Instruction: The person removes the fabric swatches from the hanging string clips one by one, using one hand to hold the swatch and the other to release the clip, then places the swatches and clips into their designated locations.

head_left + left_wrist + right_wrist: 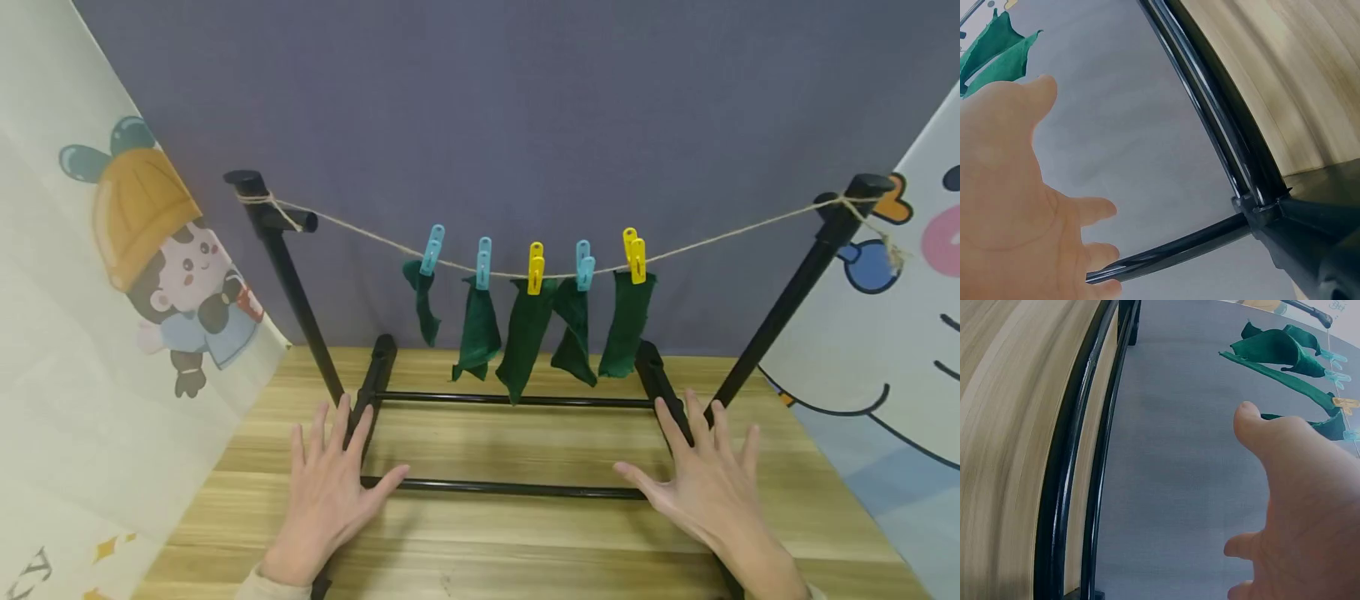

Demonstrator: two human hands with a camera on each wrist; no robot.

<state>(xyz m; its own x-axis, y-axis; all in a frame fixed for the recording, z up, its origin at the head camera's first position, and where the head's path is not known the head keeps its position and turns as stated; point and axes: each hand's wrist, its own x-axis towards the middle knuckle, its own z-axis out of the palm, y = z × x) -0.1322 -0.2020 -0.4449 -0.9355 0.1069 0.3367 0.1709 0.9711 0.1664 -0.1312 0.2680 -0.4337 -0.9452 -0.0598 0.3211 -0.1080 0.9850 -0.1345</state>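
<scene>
My left hand (330,483) is spread with straight fingers over the left side of a black rack, holding nothing. Opposite it, my right hand (705,483) is also spread and empty, near the rack's right post (780,325). Between and beyond the hands, a thin twine line (735,243) sags from post to post. Several dark green cloth strips (528,337) hang from it by blue clothespins (483,263) and yellow clothespins (536,268). The leftmost strip (425,304) is narrow and twisted. In the right wrist view, the right thumb overlaps the green cloths (1279,350).
Two black crossbars (517,401) join the rack's feet on the wood-grain table (480,550). A grey-blue panel (510,108) stands behind. Light panels with cartoon prints flank both sides, a child figure (180,258) on the left. The left post (300,292) leans outward.
</scene>
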